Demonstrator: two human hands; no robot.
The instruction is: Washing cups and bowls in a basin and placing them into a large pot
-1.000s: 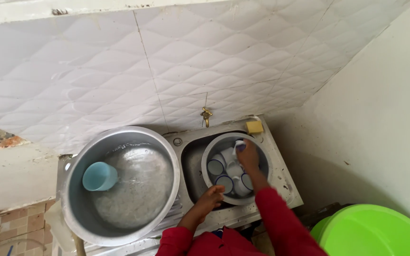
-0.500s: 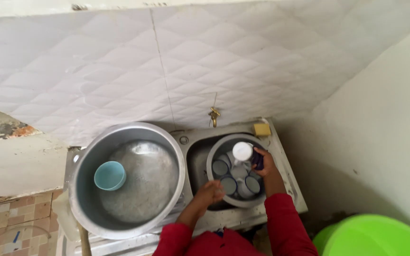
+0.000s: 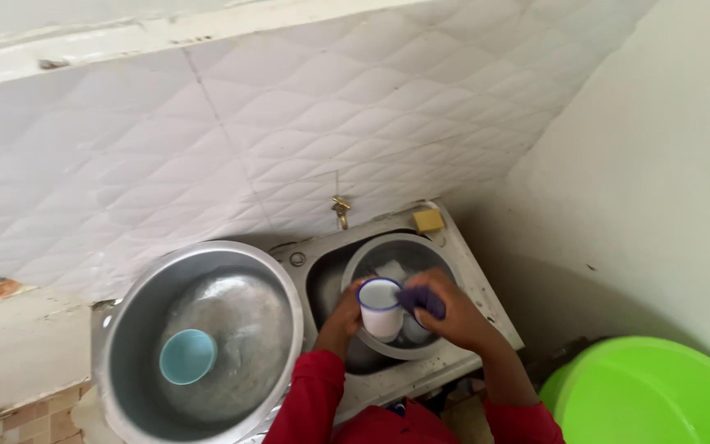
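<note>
My left hand [image 3: 345, 313] holds a white enamel mug with a blue rim [image 3: 380, 307] over a small metal bowl [image 3: 366, 259] that sits in the sink [image 3: 323, 284]. My right hand [image 3: 446, 308] grips a purple scrubbing cloth [image 3: 421, 300] pressed against the mug's right side. Other cups lie in the small bowl, mostly hidden under the mug and my hands. Both sleeves are red.
A large metal basin [image 3: 130, 333] stands left of the sink with a light blue cup [image 3: 186, 356] in it. A brass tap [image 3: 341, 210] sticks out of the tiled wall. A yellow sponge [image 3: 428, 219] lies on the sink's back corner. A green plastic tub [image 3: 651, 395] sits low right.
My left hand has come up from the bowl's rim and taken the white mug. My right hand has brought the purple cloth against it. The camera has shifted.
</note>
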